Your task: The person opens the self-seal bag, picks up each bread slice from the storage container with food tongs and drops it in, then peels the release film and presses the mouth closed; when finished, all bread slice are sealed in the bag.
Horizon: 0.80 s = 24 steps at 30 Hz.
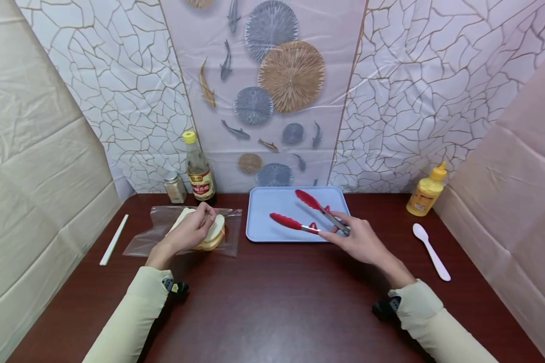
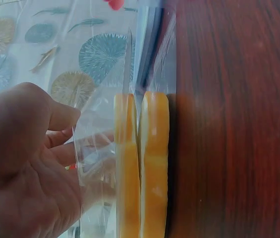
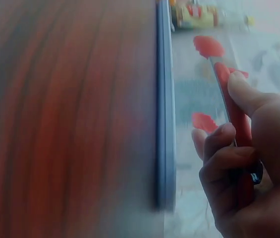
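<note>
Bread slices (image 1: pixel 216 229) lie stacked in a clear plastic bag (image 1: pixel 141 242) at the left of the table. Over them, my left hand (image 1: pixel 192 228) pinches the film of the bag between thumb and fingers. Edge-on in the left wrist view, two slices (image 2: pixel 154 158) show their brown crusts behind the plastic. My right hand (image 1: pixel 360 239) grips the handles of red-tipped tongs (image 1: pixel 287 221), whose two arms are spread apart above a light blue tray (image 1: pixel 259 232). In the right wrist view the fingers curl round the tongs' handle (image 3: pixel 236 116).
Behind the bag stand a sauce bottle (image 1: pixel 200 174) with a yellow cap and a small spice jar (image 1: pixel 175 188). A white stick-like utensil (image 1: pixel 114 240) lies at far left. At right are a yellow squeeze bottle (image 1: pixel 426 192) and a white spoon (image 1: pixel 432 252). Fabric walls enclose the table.
</note>
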Each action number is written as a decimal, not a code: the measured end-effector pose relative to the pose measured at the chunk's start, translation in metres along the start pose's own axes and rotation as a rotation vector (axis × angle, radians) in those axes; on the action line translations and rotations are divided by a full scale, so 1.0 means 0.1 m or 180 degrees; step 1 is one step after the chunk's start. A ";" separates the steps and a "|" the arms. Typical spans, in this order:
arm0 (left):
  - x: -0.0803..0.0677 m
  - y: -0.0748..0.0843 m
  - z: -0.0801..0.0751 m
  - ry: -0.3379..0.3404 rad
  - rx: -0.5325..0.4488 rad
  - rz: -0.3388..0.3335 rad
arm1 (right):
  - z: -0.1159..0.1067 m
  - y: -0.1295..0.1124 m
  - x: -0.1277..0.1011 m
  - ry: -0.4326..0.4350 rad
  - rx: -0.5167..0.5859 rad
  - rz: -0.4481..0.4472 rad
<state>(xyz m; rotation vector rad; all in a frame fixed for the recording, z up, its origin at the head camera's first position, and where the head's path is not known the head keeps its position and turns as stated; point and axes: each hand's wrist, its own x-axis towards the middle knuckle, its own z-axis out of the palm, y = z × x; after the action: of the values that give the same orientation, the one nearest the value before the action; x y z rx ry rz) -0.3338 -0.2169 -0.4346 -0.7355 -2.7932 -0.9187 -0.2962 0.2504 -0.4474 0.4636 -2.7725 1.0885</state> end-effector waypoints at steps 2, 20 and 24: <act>-0.01 0.00 0.00 -0.0011 -0.0010 -0.0026 | -0.11 0.12 -0.05 0.0124 -0.0116 0.0047; -0.02 0.00 0.02 0.0109 0.0045 -0.0118 | -0.81 0.81 -0.38 0.0278 -0.0309 0.1223; -0.02 0.00 0.02 0.0123 0.0046 -0.0073 | -0.84 0.85 -0.39 0.0208 -0.0241 0.1283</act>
<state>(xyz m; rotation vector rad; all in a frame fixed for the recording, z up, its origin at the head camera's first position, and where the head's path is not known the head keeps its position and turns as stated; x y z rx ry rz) -0.3321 -0.2166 -0.4370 -0.6778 -2.7774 -0.9054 -0.2864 0.3757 -0.4496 -0.1468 -2.9070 1.0381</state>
